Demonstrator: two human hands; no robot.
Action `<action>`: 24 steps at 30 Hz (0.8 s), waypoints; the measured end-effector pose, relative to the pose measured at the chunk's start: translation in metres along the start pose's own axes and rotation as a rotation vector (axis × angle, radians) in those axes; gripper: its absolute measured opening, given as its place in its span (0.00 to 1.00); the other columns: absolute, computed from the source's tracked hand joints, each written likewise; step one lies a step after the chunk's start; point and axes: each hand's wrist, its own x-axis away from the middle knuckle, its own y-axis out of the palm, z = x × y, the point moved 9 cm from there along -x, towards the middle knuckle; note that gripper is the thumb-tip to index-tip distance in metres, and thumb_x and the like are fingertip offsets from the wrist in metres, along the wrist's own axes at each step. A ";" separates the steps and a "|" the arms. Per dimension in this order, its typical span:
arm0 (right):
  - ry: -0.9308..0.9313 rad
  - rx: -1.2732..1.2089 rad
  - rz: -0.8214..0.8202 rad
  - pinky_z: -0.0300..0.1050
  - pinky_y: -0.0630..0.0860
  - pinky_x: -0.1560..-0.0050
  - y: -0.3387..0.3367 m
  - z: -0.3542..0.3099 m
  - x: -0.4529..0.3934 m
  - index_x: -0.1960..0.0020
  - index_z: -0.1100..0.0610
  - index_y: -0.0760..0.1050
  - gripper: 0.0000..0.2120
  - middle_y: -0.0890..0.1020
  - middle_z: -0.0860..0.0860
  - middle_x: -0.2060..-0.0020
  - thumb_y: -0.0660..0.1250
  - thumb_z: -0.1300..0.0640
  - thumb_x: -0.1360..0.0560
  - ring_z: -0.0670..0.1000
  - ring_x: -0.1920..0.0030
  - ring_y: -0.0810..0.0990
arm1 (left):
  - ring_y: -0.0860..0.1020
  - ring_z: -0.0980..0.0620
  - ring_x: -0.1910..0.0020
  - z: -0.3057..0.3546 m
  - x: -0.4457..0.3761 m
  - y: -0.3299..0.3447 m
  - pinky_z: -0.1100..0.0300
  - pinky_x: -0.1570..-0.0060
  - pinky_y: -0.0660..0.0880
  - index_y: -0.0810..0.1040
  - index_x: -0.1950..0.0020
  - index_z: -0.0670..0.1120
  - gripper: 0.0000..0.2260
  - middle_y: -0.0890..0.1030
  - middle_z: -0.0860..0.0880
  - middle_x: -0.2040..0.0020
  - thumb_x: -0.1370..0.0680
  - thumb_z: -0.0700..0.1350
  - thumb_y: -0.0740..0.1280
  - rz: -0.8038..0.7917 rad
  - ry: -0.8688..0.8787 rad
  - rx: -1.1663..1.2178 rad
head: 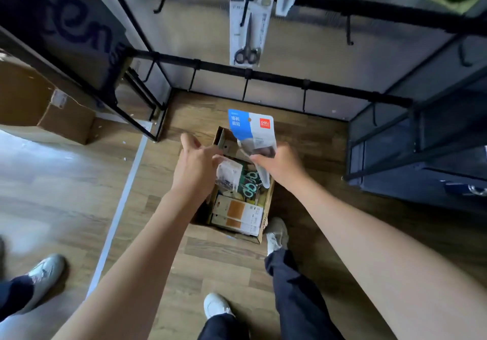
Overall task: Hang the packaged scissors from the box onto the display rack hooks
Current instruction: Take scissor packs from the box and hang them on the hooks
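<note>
Blue-and-white carded scissors pack [251,131] with red logo, pinched in right hand [279,163]; left hand [195,160] fingers loose above box [266,208].

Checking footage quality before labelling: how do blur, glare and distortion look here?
Head view: wide-angle bending curves the rack bars; left hand and the pack in the right hand are slightly motion-smeared; pale glare washes the floor at left; frame corners are soft.

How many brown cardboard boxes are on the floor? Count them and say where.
2. One open brown cardboard box holding scissor packs sits centre, before the rack; one closed brown cardboard box sits far left. Others may lie outside view.
</note>
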 end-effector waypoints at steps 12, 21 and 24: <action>-0.083 -0.292 0.193 0.40 0.73 0.59 -0.076 -0.121 0.060 0.47 0.51 0.73 0.09 0.80 0.51 0.56 0.61 0.46 0.21 0.45 0.58 0.77 | 0.78 0.41 0.58 0.068 0.017 -0.136 0.57 0.64 0.69 0.79 0.52 0.38 0.07 0.81 0.41 0.57 0.22 0.41 0.65 0.182 0.055 0.103; -0.283 -0.266 0.451 0.25 0.68 0.70 -0.143 -0.171 0.101 0.45 0.59 0.74 0.10 0.78 0.47 0.61 0.60 0.54 0.20 0.39 0.64 0.74 | 0.69 0.57 0.71 0.105 0.040 -0.224 0.69 0.75 0.61 0.76 0.62 0.43 0.10 0.73 0.54 0.71 0.25 0.47 0.69 0.415 -0.068 0.279; -0.316 -0.307 0.501 0.23 0.69 0.65 -0.163 -0.180 0.109 0.39 0.60 0.73 0.12 0.78 0.47 0.52 0.62 0.56 0.21 0.43 0.55 0.78 | 0.74 0.54 0.68 0.117 0.047 -0.240 0.65 0.71 0.67 0.80 0.60 0.40 0.10 0.78 0.52 0.68 0.27 0.47 0.71 0.449 -0.047 0.354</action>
